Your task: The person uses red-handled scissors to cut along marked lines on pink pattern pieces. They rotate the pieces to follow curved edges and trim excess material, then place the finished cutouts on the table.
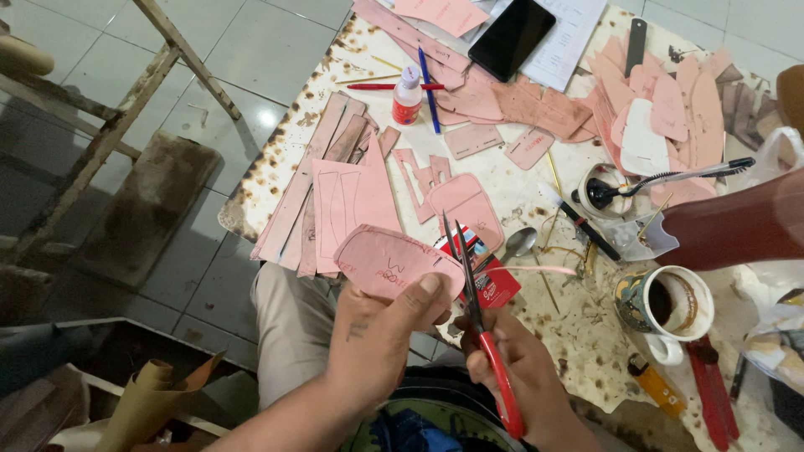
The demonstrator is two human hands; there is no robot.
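Fingers of the left hand [381, 335] pinch a rounded pink pattern piece [389, 261] held above the table's [536, 188] near edge, while just beside it the right hand [523, 368] is closed around red-handled scissors [481, 322], blades parted at the piece's edge, a stained coffee mug [666, 305] farther right.

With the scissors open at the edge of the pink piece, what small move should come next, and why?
Probably close the blades a little to start a short snip. The left hand holds the pink pattern piece by its lower edge, and the right hand holds the red-handled scissors with blades slightly apart, tips pointing up right beside the piece's right end. Whether the edge already sits between the blades is unclear.
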